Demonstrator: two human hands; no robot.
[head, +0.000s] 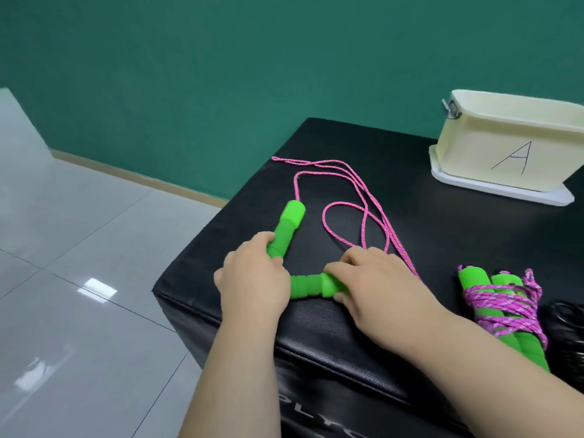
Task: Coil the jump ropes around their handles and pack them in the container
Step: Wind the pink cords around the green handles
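A loose pink jump rope [363, 197] lies in loops on the black padded box [426, 229]. Its two green handles sit near the box's front left corner. My left hand [252, 279] grips the lower end of the upright-lying green handle [287, 226]. My right hand [373, 279] curls over one end of the second green handle [311, 286], which lies crosswise. A second jump rope [502, 311], with its pink cord coiled round its paired green handles, rests at the right. The cream container [505, 143] marked "A" stands at the back right, its inside hidden.
The container stands on a white lid or tray [505, 191]. A black coiled cord [568, 324] lies at the right edge. Beyond the box's left and front edges, grey floor tiles [79, 248] drop away. A green wall [221, 74] stands behind.
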